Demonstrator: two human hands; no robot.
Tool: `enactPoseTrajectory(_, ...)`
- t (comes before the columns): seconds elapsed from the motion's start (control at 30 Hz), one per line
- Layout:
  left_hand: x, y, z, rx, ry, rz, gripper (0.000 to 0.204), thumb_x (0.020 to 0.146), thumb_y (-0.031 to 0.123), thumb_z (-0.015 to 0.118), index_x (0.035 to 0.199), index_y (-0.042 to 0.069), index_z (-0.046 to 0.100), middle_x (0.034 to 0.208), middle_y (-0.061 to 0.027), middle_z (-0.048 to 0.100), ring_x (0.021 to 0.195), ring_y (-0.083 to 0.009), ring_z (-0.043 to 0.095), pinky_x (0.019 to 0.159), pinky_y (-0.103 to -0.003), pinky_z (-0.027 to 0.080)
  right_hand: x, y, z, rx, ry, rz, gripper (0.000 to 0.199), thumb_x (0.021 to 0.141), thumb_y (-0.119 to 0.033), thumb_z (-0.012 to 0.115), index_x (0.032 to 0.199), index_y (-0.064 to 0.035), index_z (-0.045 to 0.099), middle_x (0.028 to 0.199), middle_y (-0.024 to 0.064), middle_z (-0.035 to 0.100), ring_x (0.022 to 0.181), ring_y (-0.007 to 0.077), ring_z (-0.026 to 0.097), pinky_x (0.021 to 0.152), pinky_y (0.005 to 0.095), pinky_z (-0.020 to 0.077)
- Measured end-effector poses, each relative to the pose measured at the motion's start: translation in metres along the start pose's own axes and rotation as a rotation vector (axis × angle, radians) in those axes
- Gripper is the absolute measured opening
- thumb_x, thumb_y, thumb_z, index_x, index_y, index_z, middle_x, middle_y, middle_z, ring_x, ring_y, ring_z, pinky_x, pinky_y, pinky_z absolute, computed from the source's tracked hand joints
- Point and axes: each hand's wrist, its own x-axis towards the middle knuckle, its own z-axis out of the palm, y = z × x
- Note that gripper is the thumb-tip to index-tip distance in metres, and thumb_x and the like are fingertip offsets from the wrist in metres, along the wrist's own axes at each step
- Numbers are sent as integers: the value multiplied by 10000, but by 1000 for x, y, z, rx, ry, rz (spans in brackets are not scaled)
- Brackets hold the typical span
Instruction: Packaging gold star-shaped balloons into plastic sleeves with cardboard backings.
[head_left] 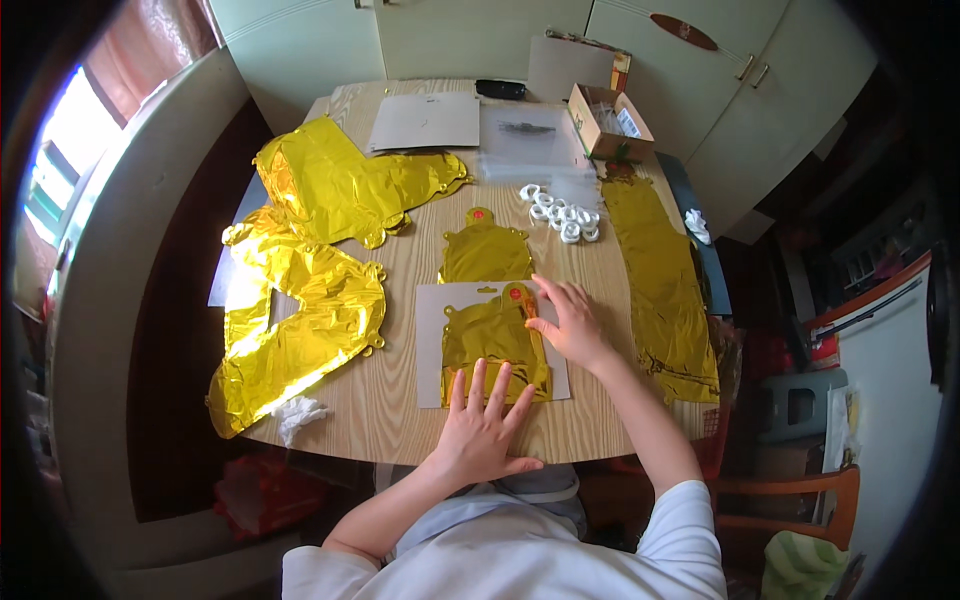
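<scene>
A flat gold foil balloon (490, 335) lies on a grey card sheet (430, 340) near the front edge of the wooden table (400, 410). My left hand (482, 425) rests flat, fingers spread, on the balloon's near end. My right hand (565, 320) presses on the balloon's right side, fingers reaching to its red-tipped neck. A second folded gold balloon (486, 250) lies just beyond the card.
Two large crumpled gold foil shapes (345, 185) (290, 325) cover the table's left. A long gold foil strip (662, 280) runs down the right. White ribbon rolls (560, 212), clear plastic bags (530, 140), a grey card (425, 122) and an open cardboard box (608, 120) sit farther back. A crumpled white tissue (298, 412) lies front left.
</scene>
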Motion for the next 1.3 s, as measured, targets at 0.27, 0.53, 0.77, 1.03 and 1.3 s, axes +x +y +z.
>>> enactPoseTrajectory(0.27,0,0,0,1,7,9,988,754,845,438,1502,206,354,1533,-277,256,1405,-547,172,1083,-711,120,20,21,9,-30,52,-48,436,827,-177,734,1218,-74,571,1198,102,563,1123,326,520,996,420,416)
enactPoseTrajectory(0.53,-1,0,-1,-4,9,-2,964,755,830,456,1498,222,355,1543,-252,259,1413,-530,179,1068,-728,133,33,17,1,-133,11,-44,337,855,-289,699,1121,-98,620,1096,81,609,1073,287,555,932,394,436)
enactPoseTrajectory(0.77,-2,0,-1,-7,12,-7,957,759,825,454,1495,220,357,1543,-245,268,1416,-524,183,1070,-727,130,5,-11,-8,63,-136,170,437,839,-272,733,1180,-60,558,924,96,623,806,239,621,725,362,512)
enactPoseTrajectory(1.03,-1,1,0,6,-3,-5,967,758,837,439,1504,228,343,1543,-247,262,1421,-523,166,1076,-728,108,-30,-36,-13,177,-154,240,665,801,-276,781,1334,-58,449,899,83,609,743,167,586,687,312,513)
enactPoseTrajectory(1.3,-1,0,0,3,9,2,977,751,839,451,1506,228,340,1541,-268,244,1412,-538,165,1066,-737,104,-23,-55,-29,437,-287,496,739,795,-221,786,1377,-34,370,1017,126,596,847,149,608,708,317,526)
